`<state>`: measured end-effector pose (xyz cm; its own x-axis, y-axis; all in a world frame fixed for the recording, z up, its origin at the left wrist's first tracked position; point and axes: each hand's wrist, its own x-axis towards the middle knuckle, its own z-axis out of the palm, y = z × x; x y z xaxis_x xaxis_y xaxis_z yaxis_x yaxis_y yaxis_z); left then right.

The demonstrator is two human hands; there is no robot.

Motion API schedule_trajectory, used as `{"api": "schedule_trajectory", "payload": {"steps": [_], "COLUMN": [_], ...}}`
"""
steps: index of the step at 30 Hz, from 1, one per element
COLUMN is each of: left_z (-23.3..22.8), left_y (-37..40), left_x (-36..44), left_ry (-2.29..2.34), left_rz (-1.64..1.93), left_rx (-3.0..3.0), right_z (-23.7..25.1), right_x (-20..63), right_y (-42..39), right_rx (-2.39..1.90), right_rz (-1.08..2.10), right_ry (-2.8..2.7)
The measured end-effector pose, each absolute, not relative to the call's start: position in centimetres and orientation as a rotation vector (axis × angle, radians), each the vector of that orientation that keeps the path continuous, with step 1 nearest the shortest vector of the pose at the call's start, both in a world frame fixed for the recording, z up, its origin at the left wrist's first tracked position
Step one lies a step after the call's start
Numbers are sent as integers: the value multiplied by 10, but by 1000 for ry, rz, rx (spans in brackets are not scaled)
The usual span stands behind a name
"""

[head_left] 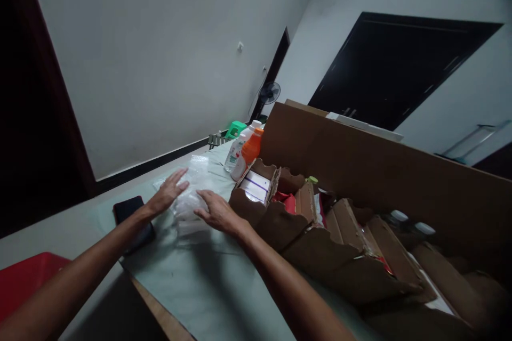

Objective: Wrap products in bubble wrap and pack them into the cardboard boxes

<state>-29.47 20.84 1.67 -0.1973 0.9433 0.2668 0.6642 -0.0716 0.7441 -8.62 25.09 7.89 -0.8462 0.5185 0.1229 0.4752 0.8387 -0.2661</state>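
My left hand (168, 192) lies flat, fingers spread, on a stack of clear plastic bags (190, 196) on the pale green table cover (200, 282). My right hand (217, 211) rests palm down on the right side of the same bags, fingers apart. Neither hand grips anything. A black phone (127, 210) lies just left of my left wrist, partly hidden by my forearm.
Open cardboard boxes (316, 234) with small packets run along the right, behind them a tall cardboard sheet (380, 170). An orange bottle (250, 152) and a clear bottle (236, 153) stand at the far end. A red object (28, 277) sits at the lower left.
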Motion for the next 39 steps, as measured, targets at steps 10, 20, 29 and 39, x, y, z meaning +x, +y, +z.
{"api": "schedule_trajectory", "payload": {"steps": [10, 20, 29, 39], "left_z": [-32, 5, -43, -71], "left_y": [217, 172, 124, 127], "left_x": [-247, -228, -208, -57], "left_ry": [2056, 2127, 1745, 1103], "left_rz": [700, 875, 524, 1111], "left_rx": [1999, 2253, 2759, 2969], "right_z": [31, 28, -12, -26], "right_x": [-46, 23, 211, 334], "right_y": [226, 183, 95, -7], "right_rx": [-968, -1033, -1357, -1751], "right_rz": [395, 440, 434, 225], "right_ry": [-2753, -2434, -2092, -1772]}}
